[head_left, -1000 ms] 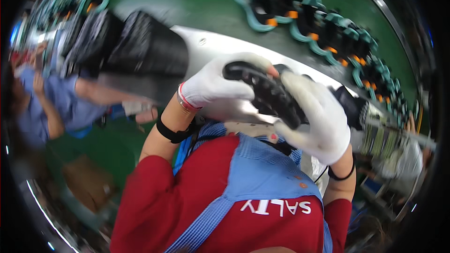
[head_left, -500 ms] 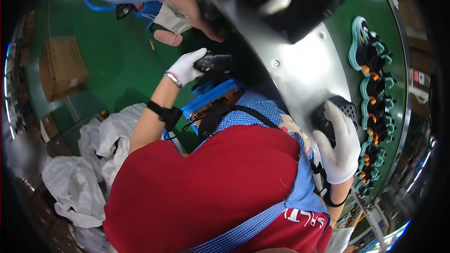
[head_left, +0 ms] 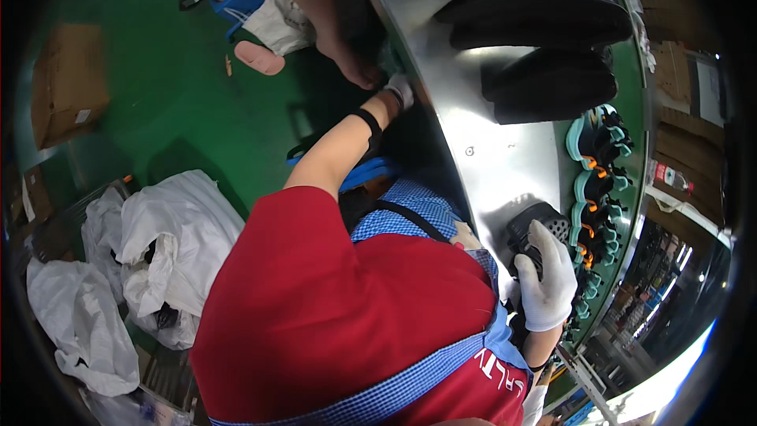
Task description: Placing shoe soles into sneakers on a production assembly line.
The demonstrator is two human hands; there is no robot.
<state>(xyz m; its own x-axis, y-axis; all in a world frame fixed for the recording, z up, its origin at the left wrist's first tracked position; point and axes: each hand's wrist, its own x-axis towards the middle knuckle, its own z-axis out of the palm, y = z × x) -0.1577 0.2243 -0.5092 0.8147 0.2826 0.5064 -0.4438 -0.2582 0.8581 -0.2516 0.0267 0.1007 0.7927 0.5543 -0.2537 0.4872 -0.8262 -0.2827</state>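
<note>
My left hand (head_left: pixel 400 92), in a white glove, reaches forward to the metal table's near edge, beside another person's bare lower limb. Its fingers are in shadow and partly hidden, and I cannot see what they hold. My right hand (head_left: pixel 548 280), also gloved in white, is at a black clog-like piece with round holes (head_left: pixel 539 223) on the metal table (head_left: pixel 481 177). Thumb and fingers curve around the near side of that piece. Two large dark rounded pieces, one upper (head_left: pixel 544 12) and one lower (head_left: pixel 552 87), rest farther along the tabletop.
A row of black, teal and orange sneakers (head_left: pixel 595 181) lines a green surface to the right. Left of me are white sacks (head_left: pixel 185 237) and a cardboard box (head_left: pixel 71 83). A pink slipper (head_left: pixel 259 57) and a white bag (head_left: pixel 280 24) lie on the green floor.
My left hand has moved right to the table edge; the black piece it held is out of sight. My right hand stays at the perforated piece. The whole view has shifted.
</note>
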